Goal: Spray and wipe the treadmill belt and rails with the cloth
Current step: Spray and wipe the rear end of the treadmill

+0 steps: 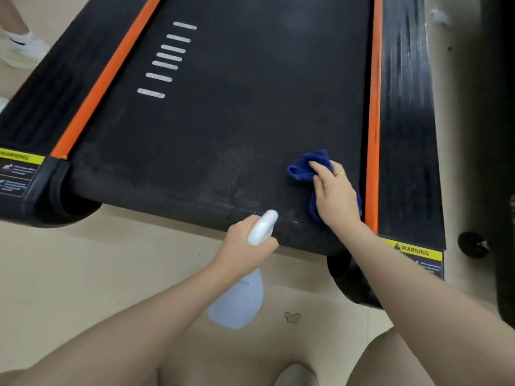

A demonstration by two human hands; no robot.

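Nearest the camera, two bare forearms reaching forward over a pale floor [69, 274], with a blurred foot [296, 376] cut off at the bottom edge between them.

Left hand [245, 246] curling round the neck of a spray bottle [238, 302], fingers hidden on the far side; white nozzle [263, 227] sticking out above the knuckles and pointing toward the belt, pale blue body hanging below the wrist, soft and blurred. Trigger not visible.

Right hand [334, 193] lying flat with fingers straight and slightly spread, pressing a blue cloth [306, 165] onto the treadmill belt [223, 107]. Cloth bunching out beyond the fingertips and showing again beside the wrist, its middle hidden under the palm. Thin ring [340, 174] showing on one finger.

Between the two hands and just beyond the left one, a greyish, speckled patch [237, 168] sitting on the belt's near end. Just to the right of the right hand, an orange strip [373, 135] running away along the belt, then the black ribbed right rail [407, 121], ending near the right forearm in a yellow warning label [415, 250] with small print too fine to read.

Well left of the left hand, the matching orange strip [103, 79], left rail [47, 101] and another label [19, 168], blurred and partly cut off. Further along the belt, a row of white dashes [167, 61]. At the far left corner, a white shoe [22, 48] of another person, mostly out of frame.
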